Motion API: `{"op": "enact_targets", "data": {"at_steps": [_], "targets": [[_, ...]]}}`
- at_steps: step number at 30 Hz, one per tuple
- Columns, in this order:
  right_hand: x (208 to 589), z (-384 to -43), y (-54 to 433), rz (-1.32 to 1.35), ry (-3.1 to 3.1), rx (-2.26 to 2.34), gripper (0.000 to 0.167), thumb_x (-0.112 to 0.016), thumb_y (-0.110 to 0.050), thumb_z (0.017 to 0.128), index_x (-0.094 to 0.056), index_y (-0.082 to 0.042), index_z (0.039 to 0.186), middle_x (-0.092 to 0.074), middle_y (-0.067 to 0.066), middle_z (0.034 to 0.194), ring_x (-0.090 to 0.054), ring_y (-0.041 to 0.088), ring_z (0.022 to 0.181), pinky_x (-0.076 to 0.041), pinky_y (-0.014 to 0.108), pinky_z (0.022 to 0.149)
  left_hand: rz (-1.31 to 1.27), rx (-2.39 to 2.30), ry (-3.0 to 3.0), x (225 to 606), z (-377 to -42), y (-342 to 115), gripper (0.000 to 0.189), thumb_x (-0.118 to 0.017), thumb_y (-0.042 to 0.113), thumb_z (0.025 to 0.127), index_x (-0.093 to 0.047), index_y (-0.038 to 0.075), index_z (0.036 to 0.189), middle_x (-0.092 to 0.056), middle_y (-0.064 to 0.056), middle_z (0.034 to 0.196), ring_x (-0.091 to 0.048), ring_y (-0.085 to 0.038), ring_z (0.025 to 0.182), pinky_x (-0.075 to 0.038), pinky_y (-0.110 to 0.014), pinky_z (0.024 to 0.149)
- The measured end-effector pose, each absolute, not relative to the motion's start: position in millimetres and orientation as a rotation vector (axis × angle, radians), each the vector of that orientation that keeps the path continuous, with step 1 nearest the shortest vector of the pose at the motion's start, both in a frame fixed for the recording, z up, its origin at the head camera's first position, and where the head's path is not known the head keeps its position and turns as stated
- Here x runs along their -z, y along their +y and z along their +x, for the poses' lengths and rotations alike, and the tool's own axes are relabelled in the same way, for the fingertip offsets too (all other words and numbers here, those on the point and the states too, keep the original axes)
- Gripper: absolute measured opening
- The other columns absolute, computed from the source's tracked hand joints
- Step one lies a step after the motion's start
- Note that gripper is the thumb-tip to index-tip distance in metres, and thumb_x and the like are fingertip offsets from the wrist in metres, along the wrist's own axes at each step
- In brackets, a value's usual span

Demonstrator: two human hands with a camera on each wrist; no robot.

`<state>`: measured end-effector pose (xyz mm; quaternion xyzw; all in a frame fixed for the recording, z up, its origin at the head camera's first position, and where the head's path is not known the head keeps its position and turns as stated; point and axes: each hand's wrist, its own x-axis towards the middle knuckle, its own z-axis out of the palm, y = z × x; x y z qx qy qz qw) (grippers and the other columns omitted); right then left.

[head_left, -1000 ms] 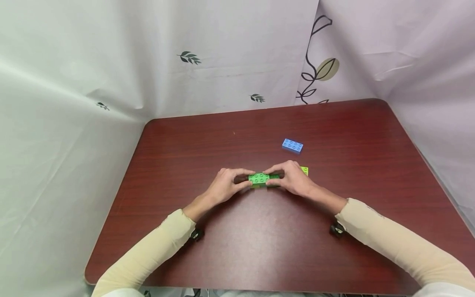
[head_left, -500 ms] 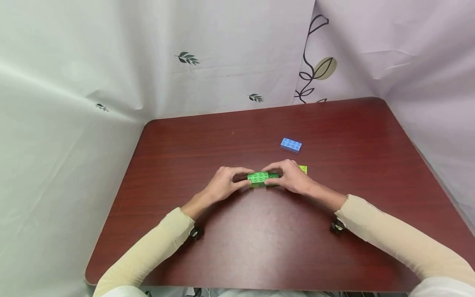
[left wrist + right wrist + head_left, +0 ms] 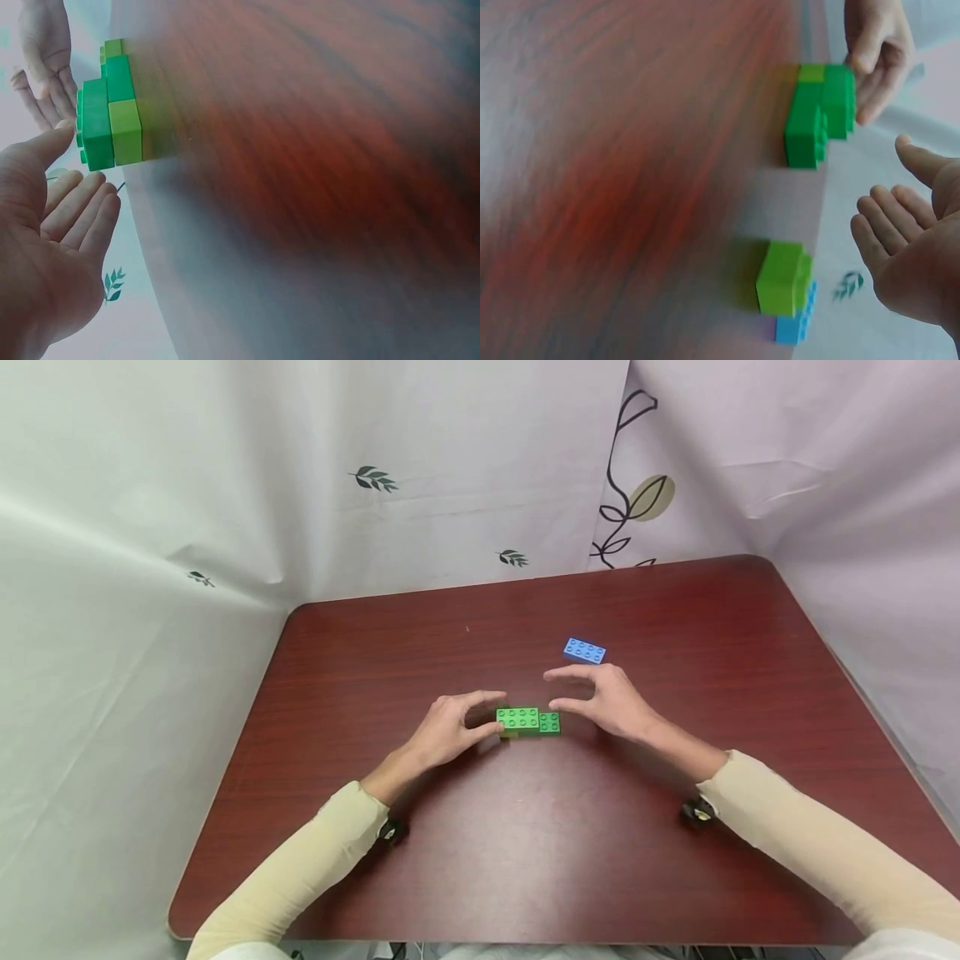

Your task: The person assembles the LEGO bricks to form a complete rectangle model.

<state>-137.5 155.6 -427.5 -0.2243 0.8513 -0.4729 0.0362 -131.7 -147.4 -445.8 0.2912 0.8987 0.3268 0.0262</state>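
A bright green toy building brick [image 3: 517,718] sits on top of a darker green brick [image 3: 550,722], whose right end sticks out. Under the stack's left end is a lime brick [image 3: 126,131]. My left hand [image 3: 450,728] is at the left end, thumb tip at the top brick's front corner and fingers behind, loosely spread; firm contact cannot be told. To the right of the stack, my right hand [image 3: 611,700] hovers with thumb and fingers apart, holding nothing. Another lime brick [image 3: 784,279] shows in the right wrist view, hidden behind my right hand in the head view.
A blue brick [image 3: 585,650] lies farther back, just beyond my right fingers. The bricks are on a dark red wooden table [image 3: 375,652] with rounded corners. White curtains [image 3: 450,460] with leaf prints hang behind it and at both sides.
My right hand has let go of the stack and moved right and slightly back, uncovering the darker green brick's end. The left fingers have loosened a little at the stack's left end.
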Motion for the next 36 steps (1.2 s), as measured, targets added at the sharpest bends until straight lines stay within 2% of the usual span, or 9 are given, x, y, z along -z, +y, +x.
{"op": "enact_targets", "data": {"at_steps": [4,6,7,8,14,18,22,30,36], "targets": [[423.3,-139.2,173.3,-0.636,2.651,1.469,0.049,-0.088,-0.017,0.090,-0.073,-0.009,0.136,-0.074,0.009,0.132,-0.070,0.031,0.114,-0.055,0.050,0.086,0.876,-1.020,2.785,444.3,-131.9,-148.9,0.060,-0.083,0.031,0.095,-0.063,0.011,0.149,-0.067,-0.002,0.144,-0.065,-0.022,0.130,-0.053,-0.045,0.106],[422.7,-139.5,182.3,-0.605,2.666,1.482,0.050,-0.089,-0.018,0.090,-0.073,-0.009,0.137,-0.073,0.009,0.133,-0.068,0.031,0.118,-0.052,0.051,0.090,0.862,-1.021,2.790,443.9,-131.8,-149.7,0.065,-0.083,0.033,0.095,-0.060,0.011,0.152,-0.063,-0.003,0.148,-0.063,-0.023,0.133,-0.052,-0.046,0.107],[423.0,-139.5,186.6,-0.596,2.674,1.488,0.051,-0.089,-0.018,0.090,-0.073,-0.009,0.137,-0.073,0.010,0.133,-0.063,0.030,0.128,-0.050,0.052,0.094,0.856,-1.022,2.791,444.0,-131.8,-149.9,0.068,-0.083,0.033,0.095,-0.058,0.011,0.154,-0.062,-0.003,0.150,-0.062,-0.023,0.134,-0.052,-0.046,0.108],[423.5,-139.4,190.6,-0.582,2.681,1.492,0.052,-0.089,-0.019,0.090,-0.072,-0.009,0.138,-0.073,0.010,0.134,-0.062,0.030,0.131,-0.050,0.053,0.098,0.848,-1.024,2.790,444.0,-131.7,-150.1,0.070,-0.083,0.033,0.096,-0.056,0.011,0.155,-0.060,-0.003,0.152,-0.061,-0.023,0.135,-0.051,-0.046,0.109],[429.7,-136.6,209.6,-0.529,2.701,1.493,0.053,-0.089,-0.016,0.089,-0.072,-0.009,0.139,-0.072,0.010,0.135,-0.063,0.031,0.131,-0.050,0.054,0.103,0.817,-1.038,2.775,445.7,-131.0,-150.7,0.076,-0.082,0.033,0.096,-0.048,0.013,0.161,-0.055,-0.005,0.156,-0.057,-0.024,0.139,-0.048,-0.046,0.113],[434.2,-133.7,217.8,-0.485,2.664,1.505,0.052,-0.088,-0.012,0.089,-0.071,-0.005,0.138,-0.072,0.015,0.134,-0.068,0.034,0.126,-0.056,0.037,0.099,0.810,-1.058,2.755,446.9,-130.3,-150.2,0.074,-0.082,0.033,0.096,-0.050,0.013,0.160,-0.056,-0.004,0.155,-0.056,-0.024,0.140,-0.047,-0.047,0.113],[439.7,-131.1,222.9,-0.438,2.614,1.499,0.054,-0.088,-0.011,0.089,-0.069,0.000,0.139,-0.071,0.019,0.134,-0.068,0.035,0.124,-0.056,0.022,0.094,0.804,-1.081,2.733,448.3,-129.2,-148.8,0.069,-0.082,0.031,0.097,-0.054,0.013,0.157,-0.058,-0.003,0.153,-0.057,-0.023,0.139,-0.047,-0.046,0.113],[447.8,-127.1,225.3,-0.459,2.538,1.502,0.053,-0.087,-0.006,0.089,-0.068,0.004,0.137,-0.071,0.021,0.133,-0.069,0.036,0.122,-0.057,0.039,0.096,0.844,-1.133,2.712,451.8,-128.1,-146.8,0.056,-0.082,0.023,0.096,-0.065,0.009,0.147,-0.066,-0.002,0.145,-0.060,-0.020,0.136,-0.047,-0.041,0.114],[453.3,-126.0,225.6,-0.450,2.529,1.513,0.047,-0.086,-0.005,0.090,-0.071,0.004,0.134,-0.073,0.021,0.130,-0.071,0.035,0.120,-0.058,0.031,0.094,0.820,-1.123,2.726,452.8,-127.3,-145.5,0.050,-0.083,0.024,0.095,-0.070,0.013,0.142,-0.071,0.002,0.137,-0.065,-0.017,0.129,-0.050,-0.041,0.110]]}}
